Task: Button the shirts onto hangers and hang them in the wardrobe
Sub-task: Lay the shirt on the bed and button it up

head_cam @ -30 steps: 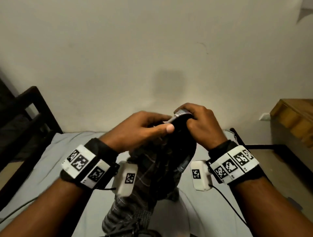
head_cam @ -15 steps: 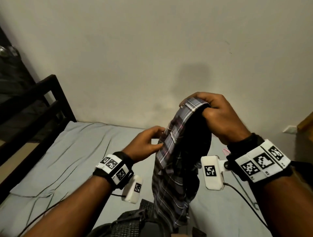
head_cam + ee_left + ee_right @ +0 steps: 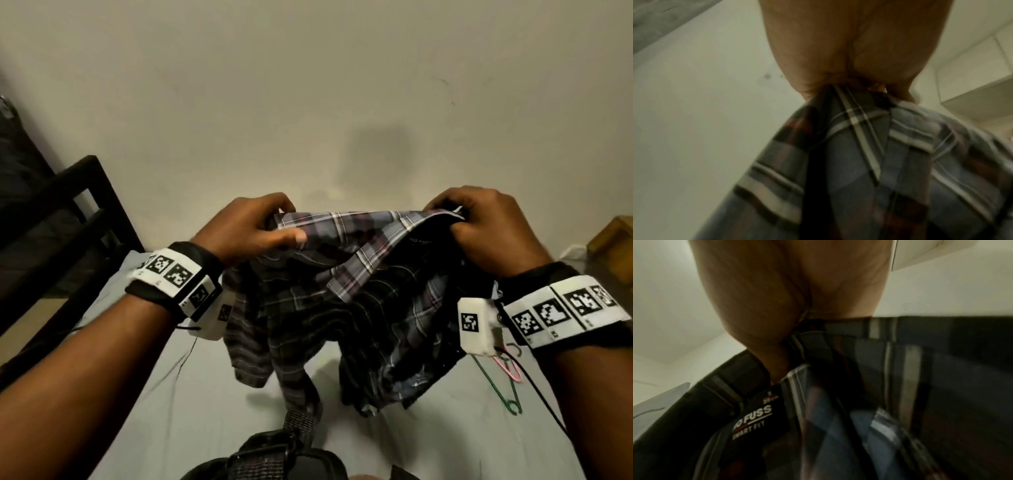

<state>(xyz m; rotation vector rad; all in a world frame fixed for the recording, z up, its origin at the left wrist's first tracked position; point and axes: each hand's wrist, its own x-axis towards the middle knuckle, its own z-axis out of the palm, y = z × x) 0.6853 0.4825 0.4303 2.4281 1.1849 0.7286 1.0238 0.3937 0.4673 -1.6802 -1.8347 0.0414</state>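
Left wrist view: blurred throughout; fingertips of left hand [image 3: 855,53] buried in bunched plaid shirt [image 3: 869,170], grip detail unreadable. Right wrist view: same smear, right hand [image 3: 789,293] cut off by top edge, fingertips lost behind fabric; collar label [image 3: 752,420] only partly legible, first letters clipped by a fold. Head view: green hanger [image 3: 503,387] and pink hanger [image 3: 510,366] at lower right mostly hidden behind right wrist camera and shirt hem; dark strapped object [image 3: 274,452] cropped by bottom edge, unidentifiable.
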